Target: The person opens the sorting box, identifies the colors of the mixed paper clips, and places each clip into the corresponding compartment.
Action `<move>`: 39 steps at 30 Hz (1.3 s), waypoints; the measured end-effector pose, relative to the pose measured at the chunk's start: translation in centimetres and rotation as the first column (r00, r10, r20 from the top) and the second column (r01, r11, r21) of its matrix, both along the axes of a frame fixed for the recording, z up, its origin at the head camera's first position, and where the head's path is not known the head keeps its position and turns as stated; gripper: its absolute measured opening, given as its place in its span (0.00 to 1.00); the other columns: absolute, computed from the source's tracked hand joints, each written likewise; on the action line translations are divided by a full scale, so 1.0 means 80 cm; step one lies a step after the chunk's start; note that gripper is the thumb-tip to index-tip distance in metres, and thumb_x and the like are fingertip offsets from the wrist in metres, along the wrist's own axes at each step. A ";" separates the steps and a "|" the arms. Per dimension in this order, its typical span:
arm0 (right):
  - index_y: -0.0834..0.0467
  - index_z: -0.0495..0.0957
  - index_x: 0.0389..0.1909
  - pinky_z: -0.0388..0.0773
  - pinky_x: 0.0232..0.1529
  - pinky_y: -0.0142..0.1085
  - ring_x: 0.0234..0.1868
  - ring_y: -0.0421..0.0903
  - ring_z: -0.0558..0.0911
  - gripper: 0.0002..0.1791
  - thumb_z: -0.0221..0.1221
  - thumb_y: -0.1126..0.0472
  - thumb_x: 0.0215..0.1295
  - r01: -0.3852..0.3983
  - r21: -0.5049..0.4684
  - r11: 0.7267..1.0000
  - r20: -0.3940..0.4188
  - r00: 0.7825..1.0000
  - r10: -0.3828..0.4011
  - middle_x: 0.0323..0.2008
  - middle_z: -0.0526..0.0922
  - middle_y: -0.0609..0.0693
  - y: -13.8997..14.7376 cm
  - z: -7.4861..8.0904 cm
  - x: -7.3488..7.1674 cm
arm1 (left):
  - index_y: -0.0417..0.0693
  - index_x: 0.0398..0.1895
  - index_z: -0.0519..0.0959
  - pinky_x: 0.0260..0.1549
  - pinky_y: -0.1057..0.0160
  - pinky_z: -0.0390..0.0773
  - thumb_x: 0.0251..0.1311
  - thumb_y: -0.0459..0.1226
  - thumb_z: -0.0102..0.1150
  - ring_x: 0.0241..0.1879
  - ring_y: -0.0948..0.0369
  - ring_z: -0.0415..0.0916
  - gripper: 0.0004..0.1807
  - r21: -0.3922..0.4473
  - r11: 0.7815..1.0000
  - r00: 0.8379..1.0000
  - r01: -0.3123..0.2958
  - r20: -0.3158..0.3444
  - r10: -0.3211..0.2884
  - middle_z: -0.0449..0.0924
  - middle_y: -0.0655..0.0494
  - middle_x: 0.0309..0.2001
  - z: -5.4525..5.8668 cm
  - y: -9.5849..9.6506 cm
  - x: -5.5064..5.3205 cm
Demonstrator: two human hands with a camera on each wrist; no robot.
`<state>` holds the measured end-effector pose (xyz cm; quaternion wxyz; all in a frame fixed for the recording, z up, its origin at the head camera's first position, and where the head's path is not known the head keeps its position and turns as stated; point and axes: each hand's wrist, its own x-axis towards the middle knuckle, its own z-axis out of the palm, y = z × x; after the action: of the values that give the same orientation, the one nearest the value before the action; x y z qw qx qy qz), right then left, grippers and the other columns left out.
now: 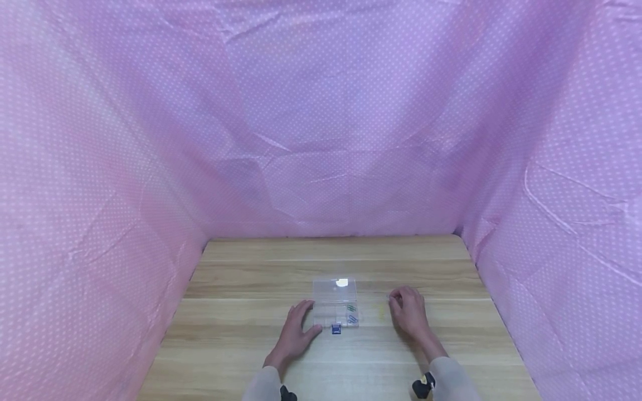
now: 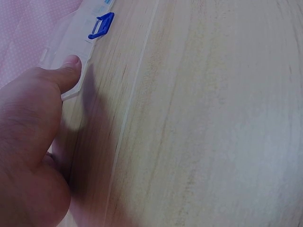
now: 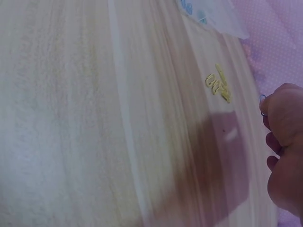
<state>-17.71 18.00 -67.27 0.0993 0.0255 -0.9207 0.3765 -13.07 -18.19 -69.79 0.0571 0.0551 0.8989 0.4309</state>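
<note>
A clear plastic compartment box (image 1: 328, 314) lies on the table with its lid (image 1: 331, 291) folded back and a blue latch (image 1: 336, 329) at its front. Green paper clips (image 1: 351, 307) and blue paper clips (image 1: 353, 319) lie in its right-hand compartments. My left hand (image 1: 296, 333) holds the box's left end, thumb (image 2: 71, 71) on the near edge and fingers by the far side. To the right of the box, my right hand (image 1: 410, 312) pinches a small wire paper clip (image 3: 262, 105), slightly above the table. Several yellow paper clips (image 3: 218, 85) lie between box and right hand.
The wood-grain table (image 1: 241, 278) is enclosed at the back and sides by pink dotted cloth (image 1: 321, 189). Dark wrist straps (image 1: 423, 385) show at the sleeves.
</note>
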 end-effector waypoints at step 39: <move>0.61 0.88 0.38 0.81 0.61 0.59 0.44 0.54 0.85 0.10 0.76 0.76 0.60 -0.051 0.008 0.999 -0.323 0.945 0.051 0.36 0.90 0.54 -0.023 0.041 0.008 | 0.50 0.85 0.69 0.93 0.30 0.46 0.76 0.47 0.72 0.90 0.36 0.57 0.39 0.015 1.000 1.000 -0.012 0.027 0.012 0.69 0.41 0.86 0.004 0.002 0.002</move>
<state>-17.05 16.18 -64.01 0.2389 0.1107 -0.8910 0.3698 -12.88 -18.01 -69.48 0.0662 0.0442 0.8951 0.4387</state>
